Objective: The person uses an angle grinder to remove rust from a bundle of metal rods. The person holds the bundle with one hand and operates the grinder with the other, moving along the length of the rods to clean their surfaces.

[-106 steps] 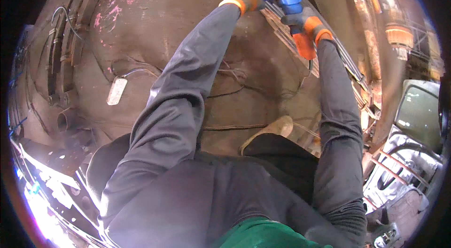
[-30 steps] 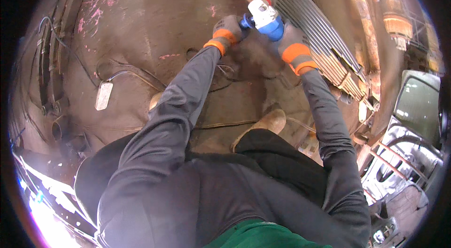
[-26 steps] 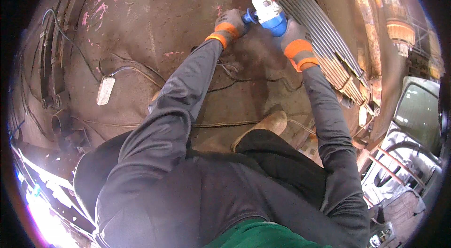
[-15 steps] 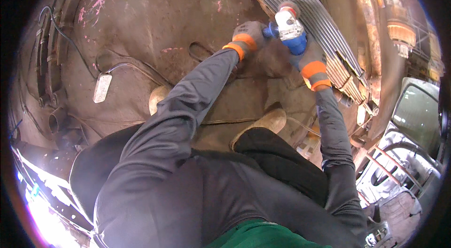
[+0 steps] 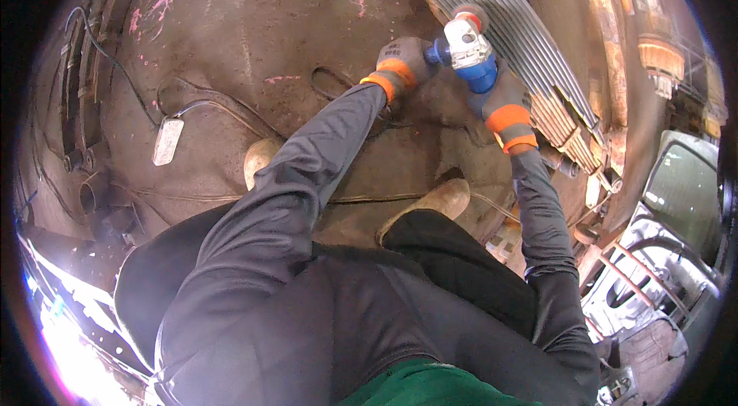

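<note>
A blue and silver angle grinder (image 5: 470, 52) is held between both my gloved hands. My left hand (image 5: 404, 61), in a grey glove with an orange cuff, is closed round its blue side handle (image 5: 439, 52). Round the body's rear end wraps my right hand (image 5: 503, 102), gloved the same way. The reddish disc (image 5: 472, 15) at the grinder's head lies over the left edge of a leaf spring stack (image 5: 523, 29); I cannot tell whether it touches. Long, bare metal leaves run side by side in the stack, with a clamp across its far end.
A white power strip (image 5: 168, 140) with a dark cable lies on the brown floor (image 5: 254, 29) at left. More curved leaf springs (image 5: 81, 83) stand at the far left. A cable loops near my shoes (image 5: 442, 200). At right are a rusty hub-like part (image 5: 661, 60) and a vehicle door (image 5: 680, 198).
The grinder and both hands have shifted slightly left. The disc stays over the stack's edge, and my grip is the same.
</note>
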Demonstrator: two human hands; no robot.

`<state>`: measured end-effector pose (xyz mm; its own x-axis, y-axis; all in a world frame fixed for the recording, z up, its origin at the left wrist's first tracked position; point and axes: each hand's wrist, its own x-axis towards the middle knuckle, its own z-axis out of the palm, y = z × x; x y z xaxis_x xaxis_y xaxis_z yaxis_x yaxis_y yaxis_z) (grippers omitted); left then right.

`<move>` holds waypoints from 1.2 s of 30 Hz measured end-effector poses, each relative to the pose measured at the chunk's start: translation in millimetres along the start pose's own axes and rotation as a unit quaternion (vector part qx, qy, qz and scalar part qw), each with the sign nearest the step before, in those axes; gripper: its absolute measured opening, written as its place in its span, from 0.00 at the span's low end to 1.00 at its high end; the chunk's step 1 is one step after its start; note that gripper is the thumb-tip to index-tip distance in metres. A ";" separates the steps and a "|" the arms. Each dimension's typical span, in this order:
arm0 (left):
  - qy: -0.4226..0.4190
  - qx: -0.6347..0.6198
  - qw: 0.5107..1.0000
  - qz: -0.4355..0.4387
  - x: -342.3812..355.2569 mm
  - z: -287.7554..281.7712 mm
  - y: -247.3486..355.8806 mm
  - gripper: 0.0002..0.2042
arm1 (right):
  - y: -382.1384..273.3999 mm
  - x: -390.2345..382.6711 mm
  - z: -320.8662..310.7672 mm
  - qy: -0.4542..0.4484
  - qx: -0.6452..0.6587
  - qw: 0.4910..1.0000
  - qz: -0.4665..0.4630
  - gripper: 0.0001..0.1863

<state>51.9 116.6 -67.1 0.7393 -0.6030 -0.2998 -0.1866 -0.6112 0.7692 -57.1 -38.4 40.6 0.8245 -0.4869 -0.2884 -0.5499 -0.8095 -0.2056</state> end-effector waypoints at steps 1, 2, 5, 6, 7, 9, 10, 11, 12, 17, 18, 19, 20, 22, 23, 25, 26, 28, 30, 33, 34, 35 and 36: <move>-0.005 -0.002 1.000 -0.004 2.3 -4.1 -1.2 0.12 | -1.5 4.9 0.5 0.001 -0.001 1.000 0.008 0.37; -0.011 -0.005 1.000 -0.008 4.5 -7.9 -2.5 0.13 | -3.0 9.9 0.5 0.014 0.013 1.000 -0.021 0.36; 0.013 -0.015 1.000 -0.013 7.8 -14.8 -7.1 0.13 | -9.9 21.0 2.4 0.022 0.036 0.998 -0.055 0.34; 0.023 -0.020 0.999 -0.018 9.5 -17.4 -9.4 0.12 | -13.0 24.6 3.5 0.017 0.030 0.998 -0.047 0.33; 0.031 -0.019 0.999 -0.017 12.0 -20.6 -12.5 0.12 | -15.7 27.4 4.9 0.015 0.035 0.998 -0.050 0.32; 0.024 -0.018 0.999 -0.025 15.8 -25.3 -18.6 0.12 | -20.7 35.0 8.3 0.025 0.054 0.996 -0.071 0.30; 0.036 0.002 0.999 -0.032 17.4 -26.5 -21.0 0.12 | -22.4 40.1 9.8 0.026 0.067 0.995 -0.071 0.30; 0.040 0.022 0.998 -0.045 20.5 -28.5 -23.2 0.12 | -23.4 46.0 11.0 0.032 0.056 0.995 -0.080 0.29; 0.051 0.048 0.996 -0.055 22.4 -29.3 -25.0 0.12 | -24.0 52.4 12.2 0.031 0.043 0.996 -0.072 0.28; 0.064 0.050 0.992 -0.101 32.4 -34.8 -25.7 0.13 | -22.7 76.4 17.0 0.026 0.005 0.996 -0.080 0.23; 0.066 0.063 0.989 -0.119 34.2 -36.4 -24.0 0.13 | -23.1 79.4 17.4 0.028 0.032 0.995 -0.088 0.23; 0.069 0.054 0.991 -0.103 35.5 -38.7 -22.6 0.13 | -23.6 82.3 16.3 0.029 0.059 0.993 -0.096 0.23; 0.071 0.045 0.993 -0.088 36.5 -41.0 -20.6 0.13 | -24.0 83.2 14.8 0.023 0.071 0.994 -0.083 0.23; 0.073 0.024 0.995 -0.070 34.9 -44.1 -17.3 0.13 | -25.0 83.2 9.0 0.024 0.049 0.994 -0.094 0.23; 0.073 0.013 0.995 -0.068 32.6 -44.6 -15.9 0.13 | -25.1 81.0 5.3 0.024 0.030 0.995 -0.097 0.24; 0.065 -0.005 0.995 -0.069 26.3 -45.2 -15.4 0.13 | -28.8 75.8 0.8 -0.015 -0.008 0.998 -0.057 0.27; 0.056 -0.012 0.996 -0.070 19.8 -41.2 -14.7 0.14 | -30.0 71.5 -0.8 -0.032 -0.025 0.998 -0.049 0.28; 0.038 -0.016 0.998 -0.055 12.0 -32.2 -11.7 0.14 | -26.6 54.7 -3.8 -0.017 -0.005 0.998 -0.055 0.31; 0.021 -0.008 0.999 -0.027 6.3 -22.1 -7.6 0.15 | -19.7 37.1 -7.7 -0.003 0.001 0.998 -0.064 0.33; 0.001 -0.028 1.000 -0.013 2.9 -3.2 7.5 0.13 | -2.8 14.2 -16.3 0.007 -0.005 1.000 -0.022 0.35; -0.009 -0.029 0.999 -0.012 1.6 1.9 12.1 0.13 | 2.6 8.3 -18.4 0.011 -0.005 1.000 -0.018 0.35; -0.023 -0.018 1.000 -0.004 1.4 6.3 16.4 0.13 | 8.8 1.9 -21.0 0.011 -0.007 1.000 -0.003 0.35; -0.041 -0.006 0.999 0.003 2.0 11.0 20.8 0.13 | 15.1 -3.8 -23.2 0.014 -0.006 1.000 0.001 0.35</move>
<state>42.4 97.1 -57.9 0.6826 -0.6473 -0.3393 -0.1827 -0.6006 0.7784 -65.4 -56.4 60.3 0.8264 -0.4978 -0.2630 -0.5508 -0.8118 -0.1941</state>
